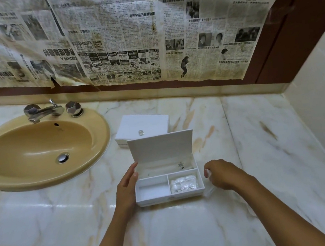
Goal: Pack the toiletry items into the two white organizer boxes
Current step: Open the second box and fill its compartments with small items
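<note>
Head view: open organizer box point(169, 186), lid upright, sits near the marble counter point(264, 150) front edge, right of the sink point(37, 151). Left hand point(127, 186), fingers straight, presses the box's left wall. Right hand point(223, 173), just right of it, pinches a blurred clear packet point(208, 190). Closed box point(142, 128) directly behind. A wrapped item point(183, 184) fills the front-right compartment.

Open box point(168, 184): white, rectangular, on the worktop point(244, 153), lid point(161, 147) raised upright at the rear. Interior has three compartments: one long rear compartment holding a flat white item with a small dark emblem point(181, 165); a front-left compartment, contents not discernible; a front-right compartment holding a clear-wrapped white packet point(183, 184). Closed box point(142, 128): white, lid down, clear round knob point(141, 132) on the lid, directly behind the open box.
</note>
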A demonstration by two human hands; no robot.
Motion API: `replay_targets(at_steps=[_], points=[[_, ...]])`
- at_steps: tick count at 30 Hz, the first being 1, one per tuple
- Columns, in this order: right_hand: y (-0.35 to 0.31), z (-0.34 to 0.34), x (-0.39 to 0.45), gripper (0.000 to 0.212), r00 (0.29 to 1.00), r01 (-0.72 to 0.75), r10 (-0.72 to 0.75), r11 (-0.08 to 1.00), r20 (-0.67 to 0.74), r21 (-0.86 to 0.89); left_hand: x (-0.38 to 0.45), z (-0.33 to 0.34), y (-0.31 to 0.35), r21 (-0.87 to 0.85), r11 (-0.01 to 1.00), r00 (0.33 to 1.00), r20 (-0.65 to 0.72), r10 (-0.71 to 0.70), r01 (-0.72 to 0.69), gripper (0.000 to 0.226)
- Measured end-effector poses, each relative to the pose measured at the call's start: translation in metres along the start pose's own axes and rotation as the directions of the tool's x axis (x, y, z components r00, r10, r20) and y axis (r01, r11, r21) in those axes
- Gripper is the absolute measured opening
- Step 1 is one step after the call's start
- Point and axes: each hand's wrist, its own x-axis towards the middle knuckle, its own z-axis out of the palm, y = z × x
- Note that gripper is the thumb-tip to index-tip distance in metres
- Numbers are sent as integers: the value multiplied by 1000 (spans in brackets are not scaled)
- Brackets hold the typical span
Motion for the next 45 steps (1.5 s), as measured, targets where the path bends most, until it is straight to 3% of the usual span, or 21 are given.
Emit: replay_targets(at_steps=[4,8,12,16,21,26,36,39,45], points=[[-1,22,3,34,997,28,-17,988,74,-152,0,1,2,9,1000,1000,-1,8,-8,29],[-1,29,10,18,1000,18,-19,984,-3,-179,0,1,2,5,1000,1000,-1,6,-6,29],[5,17,13,21,996,-28,9,979,-94,-204,-1,2,3,1,1000,1000,-4,7,-7,29],[5,-10,10,14,977,-61,34,991,-208,-122,-1,2,3,15,1000,1000,-4,7,-7,30],[-28,-34,-15,7,946,98,-85,995,-312,25,-1,2,2,20,1000,1000,0,8,-8,28],[-64,-18,-24,10,925,245,-224,969,-307,29,-1,1,1,8,1000,1000,1,6,-6,29],[-71,-1,-18,23,950,234,-232,972,-209,-14,-2,1,2,-5,1000,1000,5,-3,3,29],[-69,-4,-19,38,961,218,-205,974,-186,54,-2,0,2,2,1000,1000,12,0,0,29],[-70,-1,-24,37,937,282,-221,935,-270,213,-1,-1,0,15,1000,1000,15,-5,5,29]])
